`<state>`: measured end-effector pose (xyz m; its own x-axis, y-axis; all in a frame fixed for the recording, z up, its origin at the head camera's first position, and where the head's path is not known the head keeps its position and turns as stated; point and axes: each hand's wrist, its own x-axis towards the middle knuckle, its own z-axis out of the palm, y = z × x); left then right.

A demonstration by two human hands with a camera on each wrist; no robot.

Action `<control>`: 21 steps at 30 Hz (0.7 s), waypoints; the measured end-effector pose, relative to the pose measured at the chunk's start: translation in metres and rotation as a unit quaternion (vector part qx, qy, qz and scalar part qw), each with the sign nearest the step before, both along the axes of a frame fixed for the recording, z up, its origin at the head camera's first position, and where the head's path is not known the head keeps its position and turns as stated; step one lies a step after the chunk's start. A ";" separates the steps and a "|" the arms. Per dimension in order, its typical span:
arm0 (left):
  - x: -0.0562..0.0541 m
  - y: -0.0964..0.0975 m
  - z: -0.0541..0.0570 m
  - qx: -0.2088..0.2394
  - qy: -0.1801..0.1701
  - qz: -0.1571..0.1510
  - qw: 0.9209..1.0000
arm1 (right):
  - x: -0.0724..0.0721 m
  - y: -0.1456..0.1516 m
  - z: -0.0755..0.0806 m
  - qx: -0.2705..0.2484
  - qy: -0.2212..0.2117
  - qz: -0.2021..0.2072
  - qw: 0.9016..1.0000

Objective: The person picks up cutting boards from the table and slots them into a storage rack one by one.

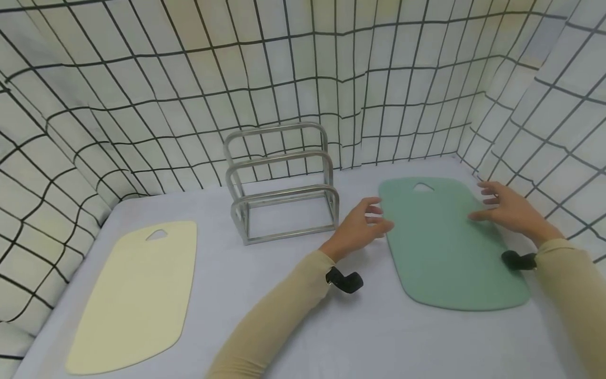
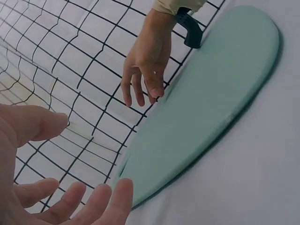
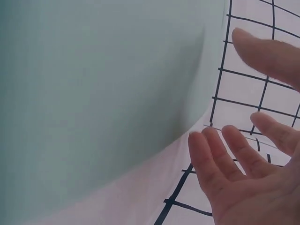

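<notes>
Green cutting board lay flat on the white table, right of a metal rack, as I watched from afar. The person's left hand hung near its left edge, the right hand over its right; both had loose, parted fingers. I couldn't tell whether either touched it. A cream board lay far left.

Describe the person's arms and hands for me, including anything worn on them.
The person wears a wrist-length, plain beige fabric left sleeve and a matching right sleeve. There is a small, black, bent left wrist device and a similar right wrist device. The bare left hand and bare right hand show no gloves or rings. No cables are visible.
</notes>
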<state>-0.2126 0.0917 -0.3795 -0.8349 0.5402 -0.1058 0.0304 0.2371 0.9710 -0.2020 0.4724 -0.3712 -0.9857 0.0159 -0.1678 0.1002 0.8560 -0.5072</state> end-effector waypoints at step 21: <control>-0.015 0.021 -0.015 0.058 -0.128 0.065 0.988 | -0.005 0.009 0.000 0.005 -0.063 0.006 0.998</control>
<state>-0.2272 0.1130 -0.3948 -0.8515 0.4517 -0.2663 -0.2432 0.1098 0.9637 -0.2067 0.4819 -0.3712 -0.9570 0.0072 -0.2901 0.1526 0.8629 -0.4818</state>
